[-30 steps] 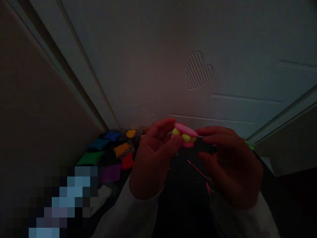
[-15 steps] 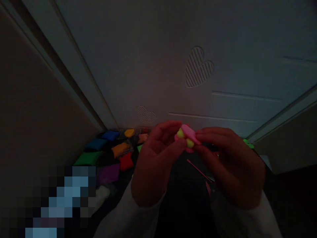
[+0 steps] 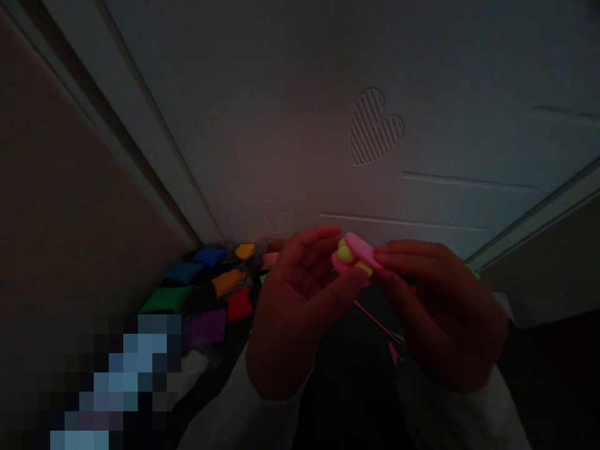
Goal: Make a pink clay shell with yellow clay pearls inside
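Note:
Between my two hands is a small pink clay piece (image 3: 360, 247), folded like a shell, with yellow clay balls (image 3: 345, 253) inside its fold. My left hand (image 3: 300, 306) cups it from the left, its thumb pressed on the lower yellow ball. My right hand (image 3: 445, 306) pinches the pink piece at its right end between thumb and fingers. The underside of the piece is partly hidden by the left fingers and thumb. Below the hands lies a thin pink modelling tool (image 3: 377, 322) on the dark surface.
Colored clay packets lie on the left, among them a green packet (image 3: 167, 299), a purple packet (image 3: 206, 326), a red packet (image 3: 239, 305) and an orange packet (image 3: 229, 283). A white bag (image 3: 192, 369) is nearer. Behind stands a white panel (image 3: 281, 125) with carved hearts. The light is dim.
My left thumb has slid slightly right and down along the yellow balls. The pink piece has turned a little, showing more yellow at its upper left. My right hand has shifted slightly right.

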Available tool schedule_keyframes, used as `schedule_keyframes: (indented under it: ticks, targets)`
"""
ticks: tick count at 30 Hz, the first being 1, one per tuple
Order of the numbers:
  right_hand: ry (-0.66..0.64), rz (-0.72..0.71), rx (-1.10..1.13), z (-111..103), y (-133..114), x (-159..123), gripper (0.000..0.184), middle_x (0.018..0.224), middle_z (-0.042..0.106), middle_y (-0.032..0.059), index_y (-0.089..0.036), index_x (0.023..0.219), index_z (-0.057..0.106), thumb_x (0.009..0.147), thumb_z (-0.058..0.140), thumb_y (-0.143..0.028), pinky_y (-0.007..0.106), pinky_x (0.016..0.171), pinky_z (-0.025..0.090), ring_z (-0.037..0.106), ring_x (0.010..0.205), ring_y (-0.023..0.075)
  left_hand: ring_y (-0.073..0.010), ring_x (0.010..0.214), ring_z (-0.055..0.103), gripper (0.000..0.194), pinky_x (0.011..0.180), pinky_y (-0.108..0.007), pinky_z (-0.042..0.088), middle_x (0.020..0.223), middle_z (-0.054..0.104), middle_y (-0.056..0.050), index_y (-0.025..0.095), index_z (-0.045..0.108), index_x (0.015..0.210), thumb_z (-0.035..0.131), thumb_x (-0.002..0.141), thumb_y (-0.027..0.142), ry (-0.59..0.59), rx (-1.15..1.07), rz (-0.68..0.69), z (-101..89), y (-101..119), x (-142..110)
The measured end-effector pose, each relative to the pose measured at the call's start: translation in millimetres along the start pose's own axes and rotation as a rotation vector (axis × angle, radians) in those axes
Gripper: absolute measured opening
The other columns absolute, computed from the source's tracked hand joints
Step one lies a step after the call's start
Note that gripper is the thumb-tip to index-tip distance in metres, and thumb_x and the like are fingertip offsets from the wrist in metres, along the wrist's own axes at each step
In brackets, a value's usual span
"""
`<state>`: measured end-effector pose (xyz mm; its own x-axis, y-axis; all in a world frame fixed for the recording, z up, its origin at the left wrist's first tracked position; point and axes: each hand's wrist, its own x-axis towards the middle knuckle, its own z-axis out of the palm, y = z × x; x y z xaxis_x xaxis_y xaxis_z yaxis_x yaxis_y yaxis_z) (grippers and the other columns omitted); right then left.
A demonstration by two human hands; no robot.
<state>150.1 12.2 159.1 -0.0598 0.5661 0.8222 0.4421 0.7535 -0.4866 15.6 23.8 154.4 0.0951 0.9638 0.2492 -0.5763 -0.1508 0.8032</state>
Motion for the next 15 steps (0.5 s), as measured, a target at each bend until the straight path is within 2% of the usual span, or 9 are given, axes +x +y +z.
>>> schedule_keyframes:
  ticks: [6, 15]
  targets:
    - [-0.044, 0.013, 0.043, -3.8, -0.7, 1.1, 0.034, 0.098, 0.064, 0.001, -0.02, 0.102, 0.062, 0.071, 0.064, -0.005, 0.029, 0.078, 0.048, 0.059, 0.091, 0.014, -0.0112, 0.089, 0.064, 0.036, 0.074, -0.016, 0.053, 0.099, 0.066, 0.001, 0.025, 0.059, 0.1, 0.069, 0.068, 0.012, 0.012, 0.071, 0.042, -1.9, -1.5, -0.9]
    - [-0.02, 0.127, 0.151, -1.0, -1.9, 1.7, 0.021, 0.094, 0.064, 0.0004, -0.019, 0.09, 0.066, 0.072, 0.065, -0.01, 0.029, 0.08, 0.047, 0.059, 0.091, 0.0139, -0.0069, 0.087, 0.063, 0.037, 0.074, -0.009, 0.05, 0.095, 0.068, 0.004, 0.026, 0.064, 0.099, 0.069, 0.067, 0.007, -0.016, 0.102, 0.081, 3.6, 0.3, -4.4]
